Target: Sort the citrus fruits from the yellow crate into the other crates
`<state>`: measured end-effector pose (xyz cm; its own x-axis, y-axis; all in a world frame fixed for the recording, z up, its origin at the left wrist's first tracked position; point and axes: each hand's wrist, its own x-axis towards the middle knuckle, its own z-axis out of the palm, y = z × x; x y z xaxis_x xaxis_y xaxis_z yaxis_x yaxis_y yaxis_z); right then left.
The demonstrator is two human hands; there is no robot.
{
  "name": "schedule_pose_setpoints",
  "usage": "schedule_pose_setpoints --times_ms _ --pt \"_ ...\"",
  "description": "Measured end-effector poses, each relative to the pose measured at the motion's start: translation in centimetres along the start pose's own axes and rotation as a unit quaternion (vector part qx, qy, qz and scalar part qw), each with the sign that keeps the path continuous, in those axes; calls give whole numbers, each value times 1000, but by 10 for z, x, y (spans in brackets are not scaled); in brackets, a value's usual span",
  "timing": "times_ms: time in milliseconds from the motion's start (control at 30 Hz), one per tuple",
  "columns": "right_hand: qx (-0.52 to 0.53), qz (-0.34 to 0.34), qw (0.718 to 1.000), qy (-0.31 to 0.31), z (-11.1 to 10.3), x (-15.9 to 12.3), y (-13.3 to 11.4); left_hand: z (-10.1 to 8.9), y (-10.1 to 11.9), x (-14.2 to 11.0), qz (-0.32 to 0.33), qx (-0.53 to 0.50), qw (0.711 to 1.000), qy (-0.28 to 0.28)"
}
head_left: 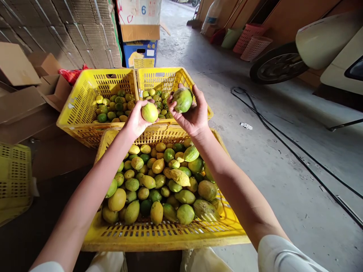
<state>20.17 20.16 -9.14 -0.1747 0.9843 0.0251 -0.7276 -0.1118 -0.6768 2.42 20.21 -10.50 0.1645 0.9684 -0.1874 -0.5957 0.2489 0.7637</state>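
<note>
My left hand (pixel 138 120) is closed round a yellow-green lemon (pixel 149 112), over the far rim of the near crate. Beside it, my right hand (pixel 196 117) cradles a larger green lemon (pixel 182 100) with its fingers curled round the sides. Below both arms sits the near yellow plastic crate (pixel 167 241), full of yellow and green lemons (pixel 157 166) of mixed sizes. Two more yellow crates stand behind it: the left one (pixel 76 98) and the right one (pixel 208 111), each with smaller lemons inside. Both held lemons are apart from the pile.
Cardboard boxes (pixel 19 64) and stacked flat cartons (pixel 87 34) stand at the left, near another yellow crate (pixel 14 177). A blue carton (pixel 141 53) is behind the crates. Black cables (pixel 283 136) cross the floor at right, near a scooter wheel (pixel 278 64).
</note>
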Motion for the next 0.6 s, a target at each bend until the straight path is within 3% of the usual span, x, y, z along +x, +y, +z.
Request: schedule_pose_setpoints --times_ms 233,467,600 --pt "-12 9 998 -61 -12 10 10 9 1 -6 -31 19 999 -3" --pt "-13 -15 1000 1 -1 5 11 8 0 -9 23 81 996 -28" --pt "-7 13 999 44 -1 5 11 3 0 -7 36 93 995 -20"
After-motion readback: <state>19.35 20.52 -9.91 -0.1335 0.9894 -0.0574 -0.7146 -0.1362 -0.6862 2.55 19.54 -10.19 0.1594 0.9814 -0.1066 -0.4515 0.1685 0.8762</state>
